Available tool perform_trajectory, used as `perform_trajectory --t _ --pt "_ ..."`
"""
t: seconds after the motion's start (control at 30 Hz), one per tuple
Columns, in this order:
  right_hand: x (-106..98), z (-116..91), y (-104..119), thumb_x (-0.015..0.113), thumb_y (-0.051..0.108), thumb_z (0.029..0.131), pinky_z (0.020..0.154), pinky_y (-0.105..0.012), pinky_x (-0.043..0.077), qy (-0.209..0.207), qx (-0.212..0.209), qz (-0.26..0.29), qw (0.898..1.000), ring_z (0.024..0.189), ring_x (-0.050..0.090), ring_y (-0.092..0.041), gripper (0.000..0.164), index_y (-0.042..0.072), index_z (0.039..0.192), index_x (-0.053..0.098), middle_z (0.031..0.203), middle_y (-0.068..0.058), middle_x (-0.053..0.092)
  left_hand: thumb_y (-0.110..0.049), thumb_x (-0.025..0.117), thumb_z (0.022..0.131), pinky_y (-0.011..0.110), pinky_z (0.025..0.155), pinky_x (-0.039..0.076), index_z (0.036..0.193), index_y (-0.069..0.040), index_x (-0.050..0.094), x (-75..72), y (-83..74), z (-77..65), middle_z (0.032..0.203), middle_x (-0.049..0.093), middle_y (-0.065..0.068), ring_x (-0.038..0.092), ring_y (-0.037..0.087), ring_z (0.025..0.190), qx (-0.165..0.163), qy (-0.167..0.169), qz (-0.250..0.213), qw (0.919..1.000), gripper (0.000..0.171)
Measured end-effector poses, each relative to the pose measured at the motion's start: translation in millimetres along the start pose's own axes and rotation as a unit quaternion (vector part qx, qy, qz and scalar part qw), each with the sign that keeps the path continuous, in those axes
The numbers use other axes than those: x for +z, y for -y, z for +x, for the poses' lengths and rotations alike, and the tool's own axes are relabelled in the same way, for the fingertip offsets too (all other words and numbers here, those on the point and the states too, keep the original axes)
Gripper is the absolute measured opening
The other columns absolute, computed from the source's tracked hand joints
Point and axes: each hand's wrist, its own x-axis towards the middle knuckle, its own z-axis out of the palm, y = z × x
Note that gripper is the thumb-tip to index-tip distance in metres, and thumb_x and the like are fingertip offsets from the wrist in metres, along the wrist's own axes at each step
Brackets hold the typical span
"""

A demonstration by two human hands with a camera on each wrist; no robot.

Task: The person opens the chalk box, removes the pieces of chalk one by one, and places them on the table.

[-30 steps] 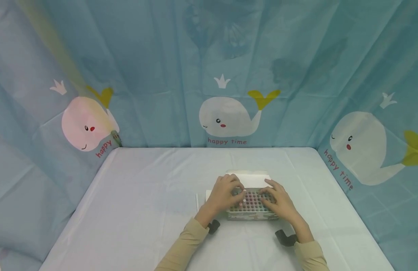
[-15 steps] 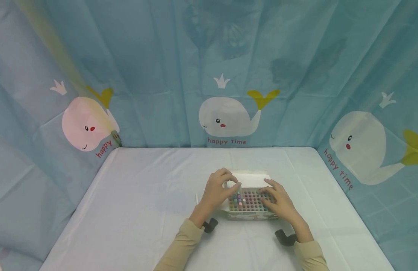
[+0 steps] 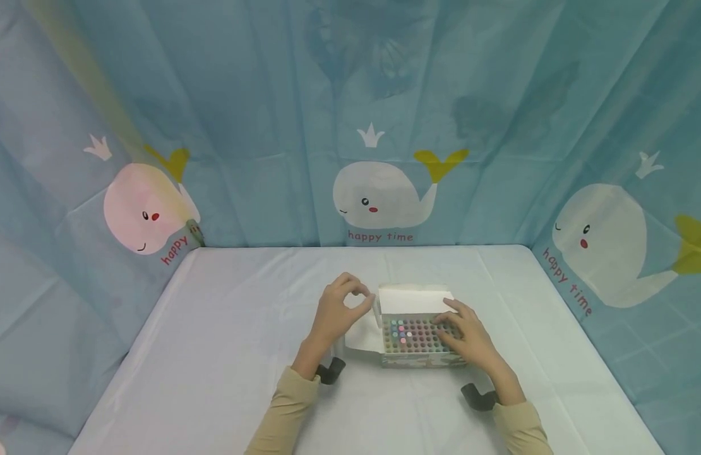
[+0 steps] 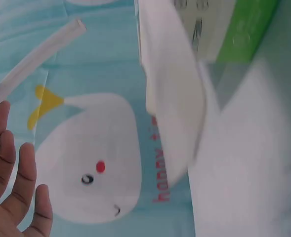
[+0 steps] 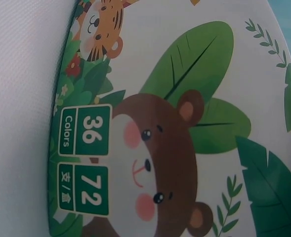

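In the head view, my left hand (image 3: 335, 313) pinches a slim white marker (image 4: 41, 59) between thumb and index finger, raised just left of the box. The left wrist view shows the other fingers loosely bent below it. An opened cardboard marker box (image 3: 421, 360) has a grid of round holes, with several pink, blue and white marker ends standing at its left part. Relaxed fingers of my right hand (image 3: 467, 332) rest over the box's right end, one near the raised lid (image 3: 413, 301). No right fingers show in the right wrist view, only the box's printed bear side (image 5: 170, 148).
A white side flap (image 3: 363, 335) sticks out from the box's left end. Black wrist-camera mounts (image 3: 331, 371) hang by both forearms. The white-covered table (image 3: 214, 354) meets a blue whale-print curtain (image 3: 259, 158) at the back and sides.
My left hand has drawn back leftward from above the grid, with the white marker in its fingers, uncovering the coloured ends. The right hand has stayed on the box.
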Motion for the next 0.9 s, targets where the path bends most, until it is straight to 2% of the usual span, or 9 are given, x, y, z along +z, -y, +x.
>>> perform_trajectory --t 0.2,0.37,0.5,0.67,0.8,0.9 --pt "0 0 -1 0.06 0.031 0.081 0.09 -0.059 0.027 0.002 -0.001 0.001 1.0 0.123 0.027 -0.036 0.02 0.022 0.098 0.059 0.135 -0.011 0.034 -0.03 0.059 0.08 0.025 0.068 0.043 0.081 -0.025 0.059 -20.1 11.6 -5.5 0.084 0.051 -0.012 0.052 0.01 0.079 -0.053 0.02 0.016 0.9983 0.005" --pt "0 0 -1 0.06 0.033 0.081 0.091 -0.059 0.027 0.0 0.0 0.004 1.0 0.123 0.027 -0.036 0.02 0.022 0.097 0.059 0.135 -0.011 0.034 -0.033 0.057 0.081 0.028 0.068 0.043 0.081 -0.027 0.056 -37.2 23.1 -12.8 0.085 0.05 -0.012 0.051 0.01 0.08 -0.105 0.065 0.027 0.9919 0.006" --pt "0 1 -3 0.061 0.032 0.08 0.09 -0.059 0.027 -0.001 0.001 0.0 1.0 0.123 0.027 -0.036 0.02 0.022 0.097 0.059 0.135 -0.011 0.033 -0.034 0.058 0.08 0.029 0.065 0.042 0.078 -0.026 0.057 -46.5 35.9 -18.2 0.084 0.053 -0.007 0.051 0.013 0.079 -0.143 0.113 0.067 0.981 0.009" --pt "-2 2 -2 0.061 0.03 0.08 0.089 -0.059 0.028 0.001 0.002 0.004 1.0 0.122 0.027 -0.037 0.019 0.022 0.098 0.059 0.135 -0.012 0.033 -0.034 0.06 0.077 0.026 0.056 0.038 0.074 -0.021 0.06 -50.2 60.4 -26.4 0.077 0.055 -0.005 0.049 0.012 0.068 -0.173 0.172 0.122 0.9622 0.014" --pt "-2 1 -1 0.061 0.03 0.081 0.089 -0.059 0.028 0.002 -0.001 0.003 1.0 0.122 0.027 -0.038 0.02 0.021 0.098 0.059 0.135 -0.013 0.032 -0.032 0.061 0.077 0.026 0.051 0.038 0.073 -0.018 0.061 -51.0 75.4 -32.1 0.075 0.054 -0.006 0.047 0.011 0.061 -0.204 0.206 0.127 0.9486 0.015" --pt "-2 1 -1 0.061 0.03 0.08 0.088 -0.06 0.029 -0.001 -0.006 0.003 1.0 0.121 0.028 -0.038 0.019 0.02 0.097 0.059 0.134 -0.014 0.033 -0.034 0.061 0.076 0.028 0.053 0.04 0.073 -0.017 0.062 -49.2 83.8 -35.3 0.074 0.055 -0.007 0.049 0.011 0.062 -0.222 0.217 0.132 0.9414 0.017"
